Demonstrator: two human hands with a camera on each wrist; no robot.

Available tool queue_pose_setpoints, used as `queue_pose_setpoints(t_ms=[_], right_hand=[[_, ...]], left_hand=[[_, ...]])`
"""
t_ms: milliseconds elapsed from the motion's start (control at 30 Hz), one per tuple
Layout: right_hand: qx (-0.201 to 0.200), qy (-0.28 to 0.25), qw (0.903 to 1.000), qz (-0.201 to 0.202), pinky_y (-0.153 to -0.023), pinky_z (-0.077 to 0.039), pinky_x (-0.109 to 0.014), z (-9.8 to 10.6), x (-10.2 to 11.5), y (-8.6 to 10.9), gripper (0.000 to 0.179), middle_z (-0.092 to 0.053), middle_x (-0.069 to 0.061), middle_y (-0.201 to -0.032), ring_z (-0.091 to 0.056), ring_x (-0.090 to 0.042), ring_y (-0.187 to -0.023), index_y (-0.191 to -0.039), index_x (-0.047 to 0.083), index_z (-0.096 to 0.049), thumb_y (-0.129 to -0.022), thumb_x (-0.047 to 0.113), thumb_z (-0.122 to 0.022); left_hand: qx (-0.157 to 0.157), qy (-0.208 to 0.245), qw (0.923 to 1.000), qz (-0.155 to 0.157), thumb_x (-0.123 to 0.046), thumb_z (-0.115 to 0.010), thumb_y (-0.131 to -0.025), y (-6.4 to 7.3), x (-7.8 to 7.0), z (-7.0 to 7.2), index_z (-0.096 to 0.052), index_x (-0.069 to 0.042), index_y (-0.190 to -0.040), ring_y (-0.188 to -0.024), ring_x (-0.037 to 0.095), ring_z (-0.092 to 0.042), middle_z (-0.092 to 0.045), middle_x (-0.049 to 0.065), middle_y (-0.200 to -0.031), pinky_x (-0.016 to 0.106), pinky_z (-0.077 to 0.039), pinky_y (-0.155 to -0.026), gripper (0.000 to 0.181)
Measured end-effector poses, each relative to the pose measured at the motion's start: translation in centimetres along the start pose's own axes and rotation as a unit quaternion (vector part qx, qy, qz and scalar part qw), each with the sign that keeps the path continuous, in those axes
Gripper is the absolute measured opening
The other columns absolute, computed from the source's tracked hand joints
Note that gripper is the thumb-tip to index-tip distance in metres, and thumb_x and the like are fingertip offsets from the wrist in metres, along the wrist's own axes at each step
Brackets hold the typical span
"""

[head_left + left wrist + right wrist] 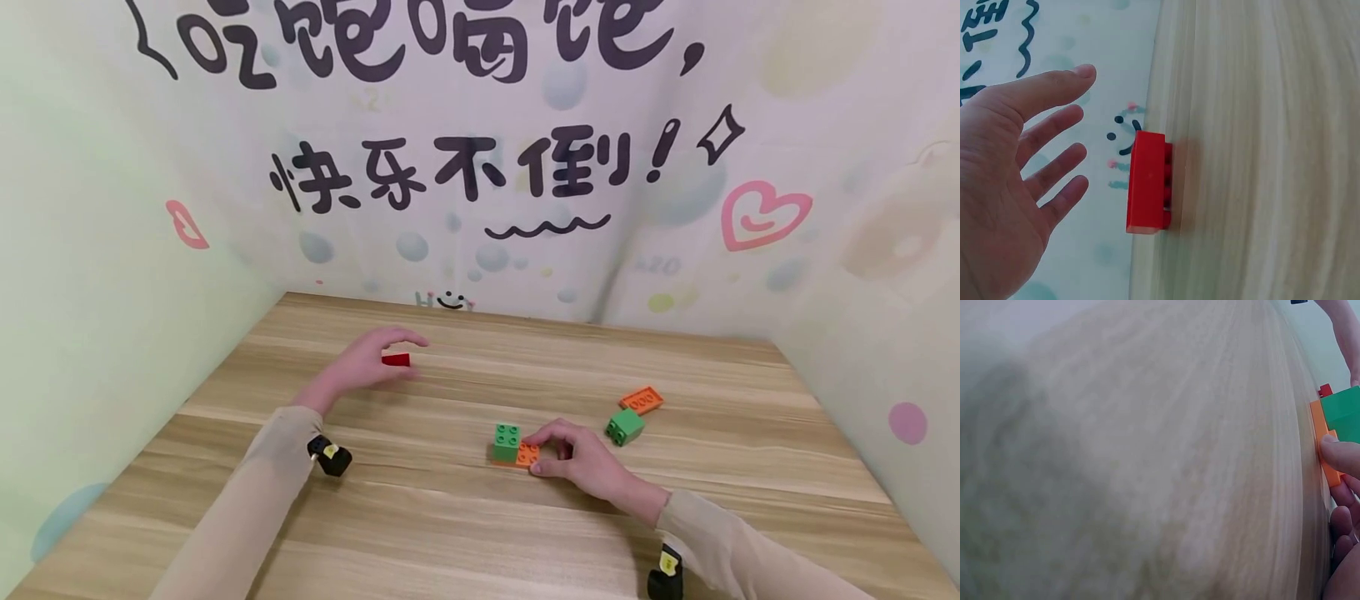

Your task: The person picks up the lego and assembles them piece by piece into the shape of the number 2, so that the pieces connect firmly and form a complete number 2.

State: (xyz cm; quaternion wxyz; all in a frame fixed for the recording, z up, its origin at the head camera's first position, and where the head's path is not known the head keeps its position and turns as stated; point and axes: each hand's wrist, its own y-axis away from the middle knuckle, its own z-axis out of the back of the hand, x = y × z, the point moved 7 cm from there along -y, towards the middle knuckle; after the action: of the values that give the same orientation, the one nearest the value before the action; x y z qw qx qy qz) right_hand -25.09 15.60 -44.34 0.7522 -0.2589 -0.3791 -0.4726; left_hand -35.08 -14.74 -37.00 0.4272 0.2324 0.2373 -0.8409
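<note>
At the far left of the table, my left hand (367, 360) is spread with its fingers apart beside a red toy brick (1147, 182). In the left wrist view a gap shows between fingertips and brick, whose studs face the wood. My right hand (581, 462) pinches the right end of an orange plate (528, 454) between thumb and fingers. On that plate's left part sits a green brick (507, 442), studs up. The right wrist view shows my thumb (1338, 453) against the orange plate's edge, with the green brick (1342, 414) beyond it.
Right of my right hand, another green brick (626, 426) lies on its side. Just behind it is a second orange plate (642, 400), hollow face up. A printed cloth wall (450, 267) borders the wooden table (420, 533) at the back.
</note>
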Motion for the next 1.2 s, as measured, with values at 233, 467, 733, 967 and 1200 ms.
queue_pose_setpoints(t_ms=[233, 467, 733, 967, 1200], right_hand=[[-0.001, 0.003, 1.0, -0.004, -0.061, -0.036, -0.021, 0.0, 0.0, 0.0, 0.031, -0.067, -0.002, -0.109, -0.043, -0.009, -0.07, -0.111, 0.022, -0.073, -0.081, 0.025, -0.081], [0.0, 0.008, 1.0, -0.004, -0.062, -0.036, -0.021, 0.0, 0.1, 0.0, 0.031, -0.067, -0.002, -0.109, -0.043, -0.009, -0.07, -0.111, 0.023, -0.072, -0.082, 0.025, -0.08], [0.001, 0.014, 0.9999, -0.006, -0.063, -0.036, -0.021, 0.0, 0.1, 0.0, 0.03, -0.067, -0.001, -0.108, -0.043, -0.009, -0.071, -0.111, 0.023, -0.072, -0.082, 0.025, -0.08], [0.0, 0.013, 0.9999, -0.006, -0.063, -0.037, -0.021, 0.0, 0.1, 0.0, 0.03, -0.067, -0.001, -0.11, -0.044, -0.009, -0.071, -0.111, 0.023, -0.072, -0.082, 0.026, -0.08], [0.0, 0.01, 0.9999, -0.003, -0.063, -0.036, -0.021, 0.0, 0.1, 0.1, 0.03, -0.067, -0.002, -0.11, -0.043, -0.009, -0.072, -0.111, 0.023, -0.072, -0.082, 0.025, -0.08]], left_hand=[[0.0, -0.018, 0.9997, 0.015, -0.022, -0.078, -0.085, -0.2, 1.2, 0.1, -0.064, -0.013, -0.128, -0.132, 0.034, -0.052, -0.061, 0.01, -0.137, 0.056, -0.04, -0.111, 0.046], [0.001, -0.045, 0.9987, 0.023, -0.017, -0.078, -0.085, -0.3, 2.8, -0.1, -0.064, -0.012, -0.127, -0.127, 0.037, -0.054, -0.061, 0.013, -0.136, 0.056, -0.041, -0.109, 0.044], [0.016, -0.065, 0.9968, 0.043, -0.018, -0.077, -0.086, -0.3, 3.5, -0.2, -0.063, -0.013, -0.128, -0.126, 0.038, -0.055, -0.06, 0.013, -0.137, 0.056, -0.043, -0.107, 0.043], [0.031, -0.069, 0.9954, 0.059, -0.017, -0.074, -0.088, -0.5, 3.8, -0.4, -0.064, -0.012, -0.128, -0.123, 0.035, -0.056, -0.061, 0.013, -0.134, 0.055, -0.044, -0.106, 0.041], [0.045, -0.069, 0.9944, 0.067, -0.016, -0.073, -0.089, -0.9, 4.1, -0.7, -0.066, -0.007, -0.125, -0.115, 0.033, -0.06, -0.066, 0.014, -0.126, 0.052, -0.049, -0.101, 0.038]])
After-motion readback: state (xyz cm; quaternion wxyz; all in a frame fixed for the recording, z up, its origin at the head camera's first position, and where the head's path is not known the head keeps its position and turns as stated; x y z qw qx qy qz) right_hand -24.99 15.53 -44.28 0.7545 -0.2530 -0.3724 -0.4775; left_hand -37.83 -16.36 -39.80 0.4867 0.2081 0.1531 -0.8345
